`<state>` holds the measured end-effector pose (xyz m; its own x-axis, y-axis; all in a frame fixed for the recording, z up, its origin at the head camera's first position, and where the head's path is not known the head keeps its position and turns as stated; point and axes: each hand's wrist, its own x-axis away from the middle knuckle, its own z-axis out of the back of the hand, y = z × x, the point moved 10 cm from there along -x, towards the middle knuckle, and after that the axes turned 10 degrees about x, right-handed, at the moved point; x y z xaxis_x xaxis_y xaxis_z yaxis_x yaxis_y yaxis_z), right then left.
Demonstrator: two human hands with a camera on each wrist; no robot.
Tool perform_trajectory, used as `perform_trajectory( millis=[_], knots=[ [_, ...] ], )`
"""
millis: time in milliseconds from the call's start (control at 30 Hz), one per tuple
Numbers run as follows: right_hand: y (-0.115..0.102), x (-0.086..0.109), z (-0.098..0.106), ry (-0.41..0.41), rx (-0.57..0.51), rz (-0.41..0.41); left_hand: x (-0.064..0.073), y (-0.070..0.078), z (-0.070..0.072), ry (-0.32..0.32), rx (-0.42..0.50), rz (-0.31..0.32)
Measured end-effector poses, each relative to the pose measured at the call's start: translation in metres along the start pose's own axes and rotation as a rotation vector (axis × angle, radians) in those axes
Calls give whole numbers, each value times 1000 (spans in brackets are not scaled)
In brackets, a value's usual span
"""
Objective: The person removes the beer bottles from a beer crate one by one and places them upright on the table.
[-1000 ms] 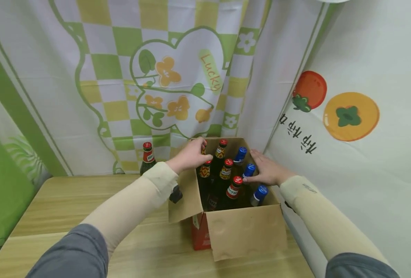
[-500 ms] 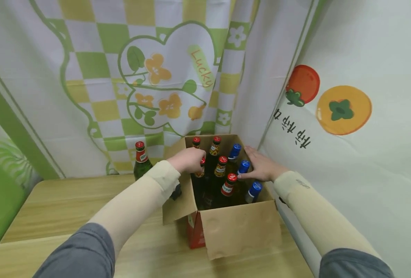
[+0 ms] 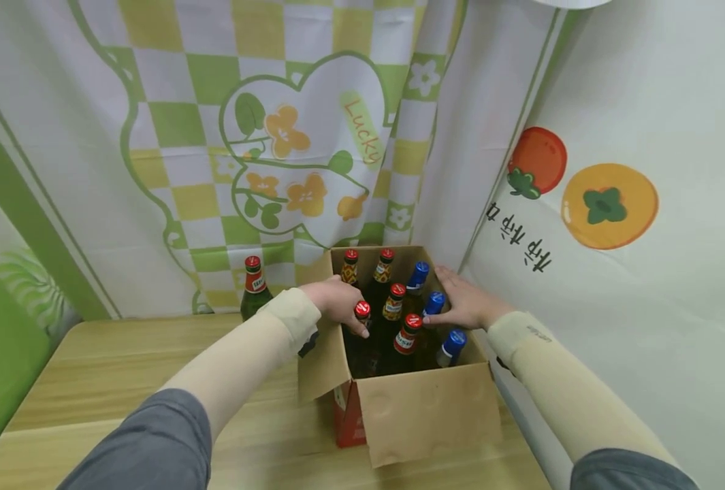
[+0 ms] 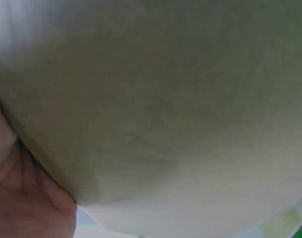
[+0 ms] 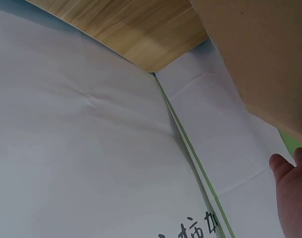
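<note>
An opened cardboard box [image 3: 426,415] holds several beer bottles in the head view. My left hand [image 3: 335,301] reaches over its left edge, thumb and fingers round the neck of a red-capped beer bottle [image 3: 362,310]. Most of that bottle is hidden by the hand. My right hand [image 3: 468,299] rests on the box's right edge, fingers straight along it and thumb reaching to a blue-capped bottle [image 3: 434,301]. In the left wrist view a cardboard flap [image 4: 156,124] fills most of the picture beside my left hand [image 4: 29,198]. The right wrist view shows my right hand [image 5: 295,198] at the cardboard's edge.
Outside the box, a green beer bottle [image 3: 254,289] stands on the wooden table [image 3: 172,354] behind my left forearm. A patterned curtain [image 3: 215,136] hangs behind, and a white wall sheet [image 3: 644,327] closes off the right side. Box flaps stick out left and front.
My left hand has moved down and nearer along the box's left side, and the red-capped bottle in it has shifted toward me. My right hand stays on the right edge.
</note>
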<state>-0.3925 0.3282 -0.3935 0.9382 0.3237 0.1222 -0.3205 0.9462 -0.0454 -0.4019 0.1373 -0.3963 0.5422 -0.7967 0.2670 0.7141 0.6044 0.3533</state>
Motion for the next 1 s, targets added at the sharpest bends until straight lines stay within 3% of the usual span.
perform_trajectory(
  millis=[133,333,433,667,800,900,1000],
  knots=[
    [1,1,-1,0,-5,-7,-1,3,-2,-11,-27,9],
    [1,0,3,11,2,-4,-3,-1,5,128,110,-80],
    [0,0,2,4,21,0,-1,-5,9,201,225,-127],
    [3,0,-3,1,26,-8,5,-10,20,326,607,-189],
    [2,-3,-3,14,14,-8,12,1,40,423,734,-255],
    [3,-4,-3,19,7,-7,22,10,64,516,843,-279],
    [6,-3,-3,18,-2,-18,32,23,87,570,922,-312]
  ],
)
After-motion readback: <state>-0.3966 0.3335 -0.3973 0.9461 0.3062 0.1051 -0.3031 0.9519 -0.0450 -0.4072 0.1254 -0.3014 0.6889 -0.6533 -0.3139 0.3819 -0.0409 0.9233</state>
